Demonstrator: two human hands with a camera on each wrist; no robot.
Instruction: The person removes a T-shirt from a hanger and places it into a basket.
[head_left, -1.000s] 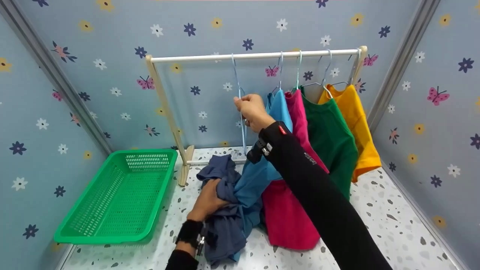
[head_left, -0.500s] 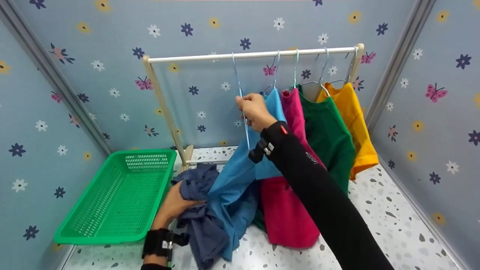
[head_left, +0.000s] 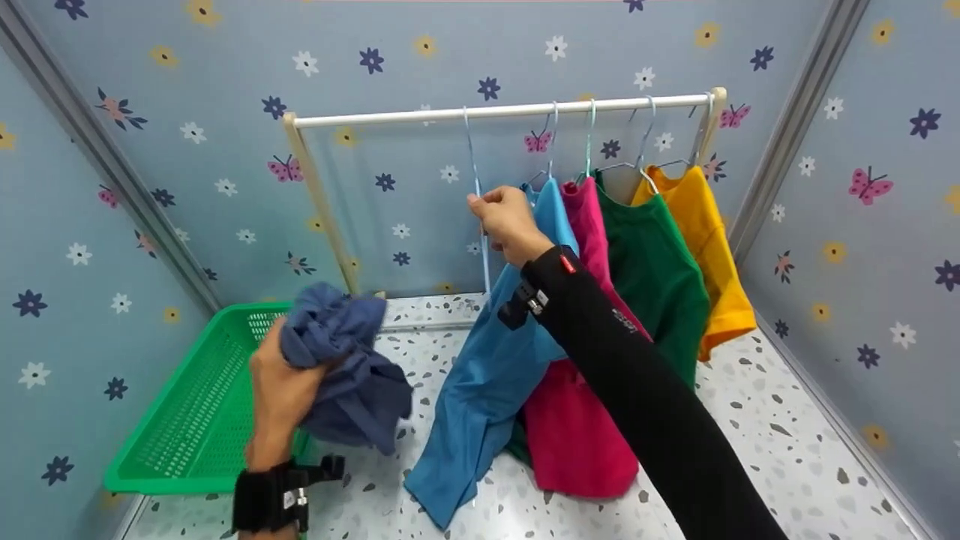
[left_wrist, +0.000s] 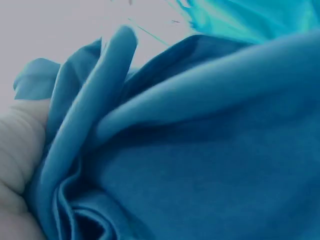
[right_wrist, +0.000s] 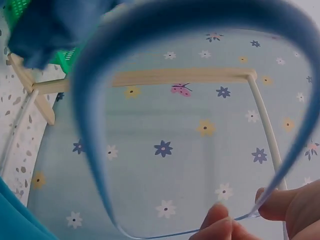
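Observation:
My left hand (head_left: 279, 390) grips a bunched dark blue garment (head_left: 352, 375), lifted off the floor beside the right rim of the green basket (head_left: 142, 450). Its folds (left_wrist: 210, 160) fill most of the left wrist view. My right hand (head_left: 514, 225) pinches a light blue wire hanger (head_left: 472, 150) that hooks over the white rail (head_left: 390, 118) and carries no clothing. In the right wrist view, thumb and fingertips hold the hanger's wire (right_wrist: 165, 235). Just right of this hand hangs a light blue garment (head_left: 480, 382), its lower end spread on the floor.
Further right along the rail hang a magenta garment (head_left: 585, 442), a green one (head_left: 652, 270) and a yellow one (head_left: 697, 217). The rack's wooden post (head_left: 319, 199) stands behind the basket's right side. Flower-patterned walls (head_left: 405, 67) enclose the speckled floor (head_left: 780, 450).
My left hand has pulled the dark blue garment left and up, away from the light blue one, toward the basket. The right hand has kept its pinch on the hanger, barely shifting.

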